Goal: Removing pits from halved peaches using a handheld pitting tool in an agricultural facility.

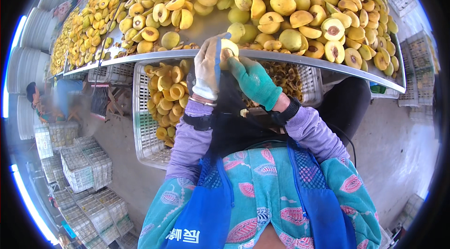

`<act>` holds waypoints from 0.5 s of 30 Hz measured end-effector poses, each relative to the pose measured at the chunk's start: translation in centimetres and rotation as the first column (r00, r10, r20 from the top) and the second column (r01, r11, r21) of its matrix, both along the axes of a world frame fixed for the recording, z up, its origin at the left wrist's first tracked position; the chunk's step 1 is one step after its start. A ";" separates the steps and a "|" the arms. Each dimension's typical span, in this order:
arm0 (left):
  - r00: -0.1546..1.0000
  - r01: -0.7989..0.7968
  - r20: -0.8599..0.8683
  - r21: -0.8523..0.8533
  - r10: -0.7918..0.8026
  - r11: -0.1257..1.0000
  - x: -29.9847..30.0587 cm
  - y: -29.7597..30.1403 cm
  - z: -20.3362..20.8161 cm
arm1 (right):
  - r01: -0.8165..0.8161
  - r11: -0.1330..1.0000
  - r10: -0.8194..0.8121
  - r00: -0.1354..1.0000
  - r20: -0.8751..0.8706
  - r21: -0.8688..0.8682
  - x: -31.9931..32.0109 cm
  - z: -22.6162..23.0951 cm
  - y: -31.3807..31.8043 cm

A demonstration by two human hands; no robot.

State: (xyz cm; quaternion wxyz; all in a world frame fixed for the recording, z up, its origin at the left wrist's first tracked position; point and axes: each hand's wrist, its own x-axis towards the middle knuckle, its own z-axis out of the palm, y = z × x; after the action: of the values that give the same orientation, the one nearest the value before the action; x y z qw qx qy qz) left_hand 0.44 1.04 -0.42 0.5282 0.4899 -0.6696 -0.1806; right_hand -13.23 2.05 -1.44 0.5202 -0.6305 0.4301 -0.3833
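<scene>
- Left hand (208, 64) has fingers clamped on the cut fruit (229, 47), at the near edge of the counter (206, 26).
- Right hand (256, 82) meets it; whether its fingers close, I cannot tell.
- I would grip firmly, turn gently.

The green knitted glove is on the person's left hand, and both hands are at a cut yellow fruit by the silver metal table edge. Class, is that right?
No: the head view shows the green knitted glove on the right hand, not the left hand. Both are at a cut yellow fruit by the silver metal table edge.
</scene>
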 end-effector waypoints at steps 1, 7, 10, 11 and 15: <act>0.991 -0.078 0.113 0.007 0.077 0.997 -0.3 0.3 0.1 | 0.000 0.996 -0.010 0.994 -0.108 -0.092 -0.1 -0.1 -0.2; 0.992 -0.005 -0.125 0.129 0.021 0.992 -0.6 0.2 -0.2 | 0.057 0.994 -0.085 0.943 -0.322 -0.094 -0.1 1.4 0.4; 0.977 0.053 -0.214 0.182 -0.013 0.982 -0.6 -0.3 -0.4 | 0.095 0.995 -0.097 0.989 -0.113 -0.024 0.3 -0.6 0.2; 0.987 0.060 -0.161 0.201 -0.027 0.978 -0.5 -0.4 -0.4 | 0.096 0.995 -0.098 0.989 -0.115 -0.022 0.4 -1.5 0.4; 0.888 0.140 0.440 0.010 -0.130 0.990 0.9 -1.4 -0.1 | 0.082 0.994 -0.076 0.993 0.091 -0.071 0.4 -2.8 0.5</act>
State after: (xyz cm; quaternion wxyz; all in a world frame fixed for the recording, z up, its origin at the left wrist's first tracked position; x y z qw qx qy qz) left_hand 1.29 -0.39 -0.53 0.3549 0.4642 -0.8060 -0.0942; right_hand -12.82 2.57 -4.23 0.4992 -0.6144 0.4166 -0.4470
